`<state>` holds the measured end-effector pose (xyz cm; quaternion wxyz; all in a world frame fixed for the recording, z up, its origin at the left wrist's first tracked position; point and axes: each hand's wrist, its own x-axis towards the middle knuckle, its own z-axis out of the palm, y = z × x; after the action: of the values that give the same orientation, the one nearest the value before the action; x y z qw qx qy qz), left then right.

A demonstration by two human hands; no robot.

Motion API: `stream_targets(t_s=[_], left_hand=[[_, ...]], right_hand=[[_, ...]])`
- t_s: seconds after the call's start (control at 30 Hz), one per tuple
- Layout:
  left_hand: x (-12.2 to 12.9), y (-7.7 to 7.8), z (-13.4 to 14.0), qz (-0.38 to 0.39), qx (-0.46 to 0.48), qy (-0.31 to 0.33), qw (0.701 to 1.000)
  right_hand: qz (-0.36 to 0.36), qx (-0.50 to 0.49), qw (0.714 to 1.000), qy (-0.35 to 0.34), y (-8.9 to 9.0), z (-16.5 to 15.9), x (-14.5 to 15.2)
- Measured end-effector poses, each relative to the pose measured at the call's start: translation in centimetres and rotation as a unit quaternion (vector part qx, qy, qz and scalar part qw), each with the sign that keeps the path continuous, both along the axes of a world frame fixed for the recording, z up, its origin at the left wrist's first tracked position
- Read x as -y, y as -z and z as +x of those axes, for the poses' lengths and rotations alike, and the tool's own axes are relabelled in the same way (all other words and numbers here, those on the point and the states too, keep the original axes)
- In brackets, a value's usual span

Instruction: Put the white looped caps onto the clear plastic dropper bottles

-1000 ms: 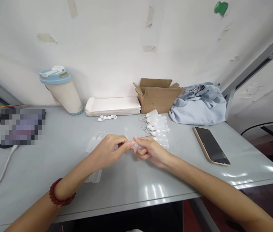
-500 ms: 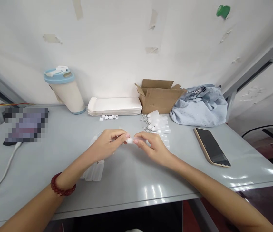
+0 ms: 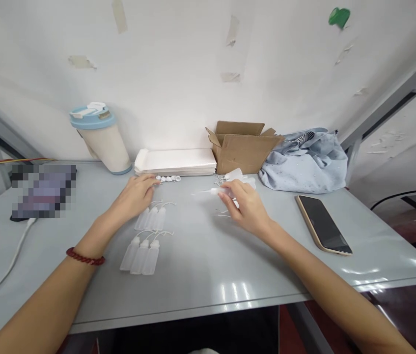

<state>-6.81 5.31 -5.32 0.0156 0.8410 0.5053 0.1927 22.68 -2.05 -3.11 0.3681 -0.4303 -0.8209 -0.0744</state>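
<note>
My right hand (image 3: 245, 205) pinches a small translucent bottle (image 3: 215, 191), its thin tip pointing left; the fingers hide most of its body. At the row of small white caps (image 3: 171, 179), my left hand (image 3: 138, 194) has its fingertips closed over the leftmost cap, largely covering it. Near that wrist, several translucent bottles with white thin tubes lie in two groups, a front group (image 3: 140, 256) and a rear group (image 3: 155, 219). Behind and beneath my right hand lie more such bottles (image 3: 234, 174), partly hidden.
Behind the caps is a stack of white envelopes (image 3: 176, 160), beside an open cardboard box (image 3: 246, 155) and a light blue cloth bag (image 3: 305, 164). A phone (image 3: 323, 223) lies right. On the left are a tumbler (image 3: 100, 140) and a blurred-out device (image 3: 45, 189) with a white cable.
My hands have parted from the bottle they both held. The left moved left and back to the caps; the right drew the bottle back and slightly right.
</note>
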Motion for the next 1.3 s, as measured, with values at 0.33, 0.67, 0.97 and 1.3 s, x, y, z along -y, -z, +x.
stream_targets(t_s=[0.33,0.67,0.97,1.3], left_hand=[[-0.4,0.4,-0.1,-0.044,0.004,-0.044,0.998],[0.0,-0.3,0.2,-0.07,-0.021,-0.076,0.994],[0.3,-0.9,0.4,-0.09,-0.017,-0.124,0.988],[1.1,-1.8,1.4,-0.113,0.106,-0.11,0.982]], right_hand=[[-0.064,0.039,0.996,0.051,0.3,1.2,-1.3],[-0.153,0.219,0.954,0.137,-1.0,1.3,-1.3],[-0.206,0.285,0.92,0.17,-2.5,2.4,-1.1],[-0.137,0.218,0.962,0.096,-0.5,1.3,-1.2]])
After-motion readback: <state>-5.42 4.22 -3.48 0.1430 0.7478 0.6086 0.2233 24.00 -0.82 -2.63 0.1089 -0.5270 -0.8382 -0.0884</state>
